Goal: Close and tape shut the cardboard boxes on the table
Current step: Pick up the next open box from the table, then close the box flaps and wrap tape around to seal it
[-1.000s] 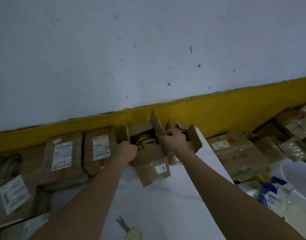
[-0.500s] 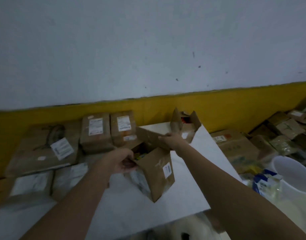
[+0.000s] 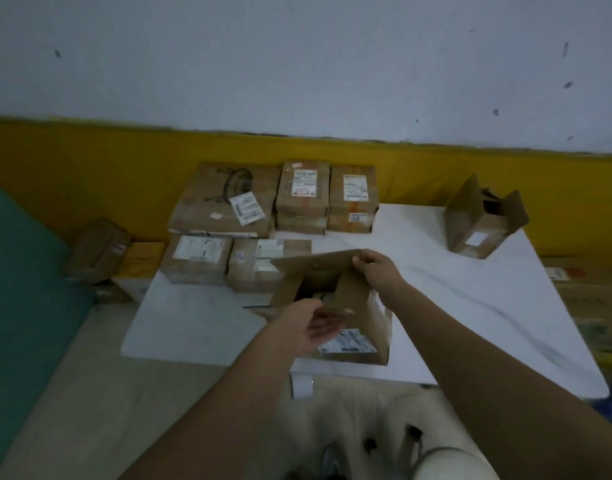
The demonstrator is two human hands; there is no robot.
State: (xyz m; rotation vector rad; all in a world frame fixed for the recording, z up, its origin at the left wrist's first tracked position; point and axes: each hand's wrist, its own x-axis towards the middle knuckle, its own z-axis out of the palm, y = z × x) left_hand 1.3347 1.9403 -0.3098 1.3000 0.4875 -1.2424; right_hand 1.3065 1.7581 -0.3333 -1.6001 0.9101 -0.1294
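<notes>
— Two open boxes?
— Yes. One cardboard box (image 3: pixel 356 296) sits at the near edge of the table (image 3: pixel 453 289); the other open box (image 3: pixel 484 220) stands at its far right corner.
— The hands?
— The right hand (image 3: pixel 379 271) pinches the far flap (image 3: pixel 315 270) by its corner. The left hand (image 3: pixel 315 327) lies with fingers straight against the near side, gripping nothing.
— Else?
— The sealed boxes (image 3: pixel 263 202) are stacked back left.

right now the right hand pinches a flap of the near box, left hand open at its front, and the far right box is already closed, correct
Not quite: the head view shows the far right box open, flaps standing up. The rest holds: right hand pinching a flap of the near box, left hand open at its front.
</notes>
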